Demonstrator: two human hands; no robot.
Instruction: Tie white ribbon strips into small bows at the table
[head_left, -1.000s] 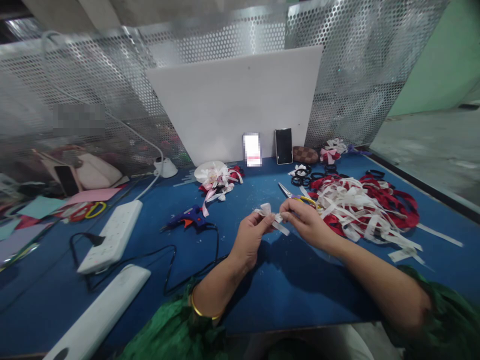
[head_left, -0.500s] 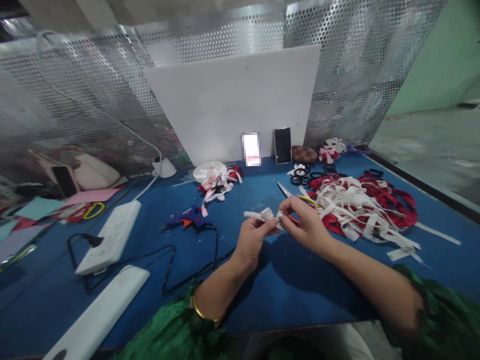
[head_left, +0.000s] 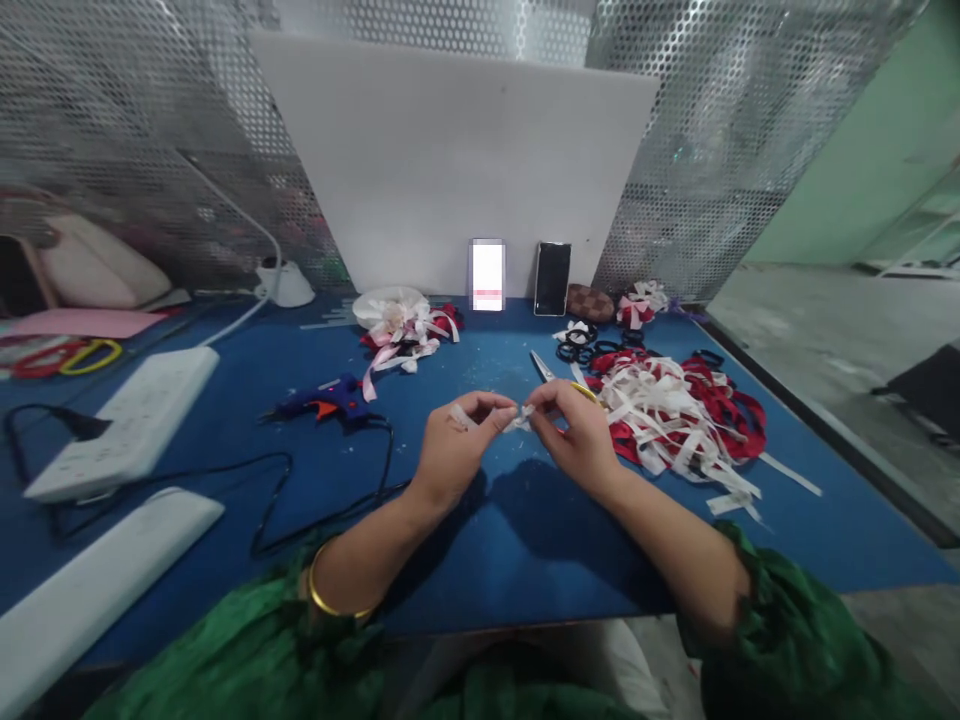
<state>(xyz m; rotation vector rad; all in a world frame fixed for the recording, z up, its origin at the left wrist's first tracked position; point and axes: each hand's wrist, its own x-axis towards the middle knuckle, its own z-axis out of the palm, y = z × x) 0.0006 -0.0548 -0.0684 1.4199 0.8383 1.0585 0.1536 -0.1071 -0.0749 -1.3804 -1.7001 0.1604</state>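
A small white ribbon is stretched between my two hands, above the middle of the blue table. My left hand is closed in a pinch on it, and a white end shows past the fingers. On its other end, the fingertips of my right hand are pinched too. How the ribbon is folded is too small to make out. Scissors with yellow handles lie just behind my right hand. Beyond it on the right is a heap of white and red ribbon strips.
A blue glue gun with a black cord lies on the left, near a white power strip. Ribbon bows lie by a white plate. Two phones lean on a white board. Black hair ties sit behind the heap.
My left hand has turned, its fingers now closing over the ribbon from above, so less of it shows. Both hands still pinch it. The head view has shifted.
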